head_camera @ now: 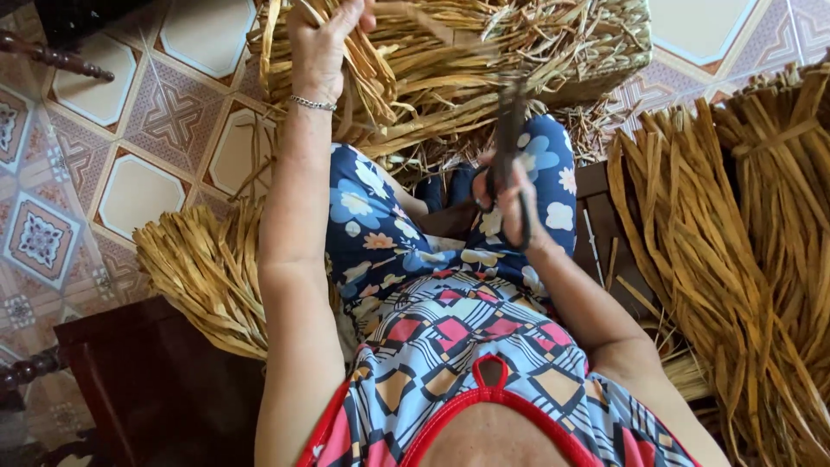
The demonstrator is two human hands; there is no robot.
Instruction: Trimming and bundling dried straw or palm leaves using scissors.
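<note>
We are gripping dark scissors [508,147] in our right hand [510,203], fingers clamped on the handles, blades pointing away from us toward the straw. Beyond and to the left of those fingers, our left hand [324,43] is closing on a tuft of the dried straw bundle [484,52], strands running crosswise before the blades. More straw sheaves [735,259] are lying right; patterned floor tiles [130,130] are surrounding us.
</note>
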